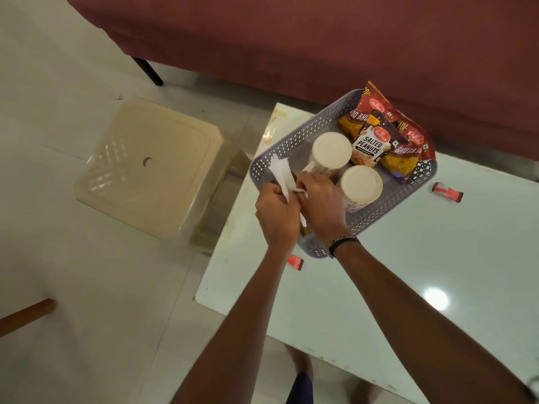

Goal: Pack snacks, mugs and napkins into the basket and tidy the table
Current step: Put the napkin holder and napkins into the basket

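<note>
Probably a home living room, maroon sofa [291, 39], low table [408, 272], tiled floor [73, 272]

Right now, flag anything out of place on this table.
Two small red wrappers lie loose on the white table, outside the basket: one right of it, one near its front corner. Brownish stains mark the table's far-left edge.

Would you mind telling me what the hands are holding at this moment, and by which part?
Both the left hand and right hand grip a crumpled white napkin by its lower end; its upper part sticks out over the basket.
</note>
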Motion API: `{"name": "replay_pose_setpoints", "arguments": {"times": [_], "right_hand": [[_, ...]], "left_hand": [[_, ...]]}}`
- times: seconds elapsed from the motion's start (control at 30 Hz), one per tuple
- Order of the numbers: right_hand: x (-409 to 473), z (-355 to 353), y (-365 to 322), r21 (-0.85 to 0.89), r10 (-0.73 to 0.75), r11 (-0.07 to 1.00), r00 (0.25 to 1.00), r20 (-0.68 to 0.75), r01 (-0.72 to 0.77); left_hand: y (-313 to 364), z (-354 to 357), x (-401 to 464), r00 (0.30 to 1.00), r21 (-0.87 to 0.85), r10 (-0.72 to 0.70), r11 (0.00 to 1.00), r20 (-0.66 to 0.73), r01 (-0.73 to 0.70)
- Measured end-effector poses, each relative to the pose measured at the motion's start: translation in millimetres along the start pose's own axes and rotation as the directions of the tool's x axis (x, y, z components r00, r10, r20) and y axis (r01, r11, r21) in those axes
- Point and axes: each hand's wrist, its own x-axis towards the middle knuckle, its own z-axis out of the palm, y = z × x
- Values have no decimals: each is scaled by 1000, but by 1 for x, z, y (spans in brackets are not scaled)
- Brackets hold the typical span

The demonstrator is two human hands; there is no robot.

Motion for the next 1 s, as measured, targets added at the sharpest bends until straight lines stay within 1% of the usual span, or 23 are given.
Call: {"name": "replay_pose_setpoints", "arguments": {"times": [0.17,0.3,0.4,0.53,0.63,0.7,0.73,0.77,0.8,0.83,0.87,0.9,0.93,0.97,1.0], "right_hand": [[-10,6,8,-78,-88,993,996,5,88],[-13,7,15,-136,-65,988,997,35,69],[-10,9,18,-141,-106,984,993,47,112],[-14,3,22,-143,-188,971,982,27,190],[-16,-10,29,-78,-214,974,977,16,214],[-8,-29,39,-52,-228,973,971,-72,224],[1,-40,48,-40,-198,980,970,-141,194],[13,-53,60,-26,-130,991,967,-220,128],[27,-64,77,-9,-31,1000,958,-285,30],[43,-74,96,16,90,996,944,-317,-90],[58,-85,114,57,221,975,927,-304,-213],[72,-92,135,112,350,937,904,-247,-332],[84,-98,153,170,466,882,870,-163,-440],[95,-103,168,215,560,815,827,-47,-539],[103,-105,179,240,607,756,789,92,-609]], "left_hand": [[-2,1,-4,995,-50,-95,994,3,95],[-3,5,-4,991,-17,-134,991,30,134],[-4,8,-4,987,-30,-159,987,29,160],[-3,6,-6,984,-58,-169,983,50,171],[-2,3,-8,990,-47,-136,989,27,137],[0,0,-8,994,-47,-111,993,-26,109],[0,-1,-6,993,-61,-102,993,-64,98],[-2,-1,-4,990,-87,-96,992,-103,87],[-4,-2,-2,985,-119,-101,989,-137,85],[-7,-2,1,979,-138,-116,986,-166,94],[-10,-2,2,973,-142,-154,981,-171,130],[-11,-3,2,964,-152,-226,967,-141,204],[-12,-4,2,941,-172,-330,934,-70,315],[-12,-3,2,902,-188,-431,884,21,427],[-12,-2,2,853,-197,-509,830,116,522]]}}
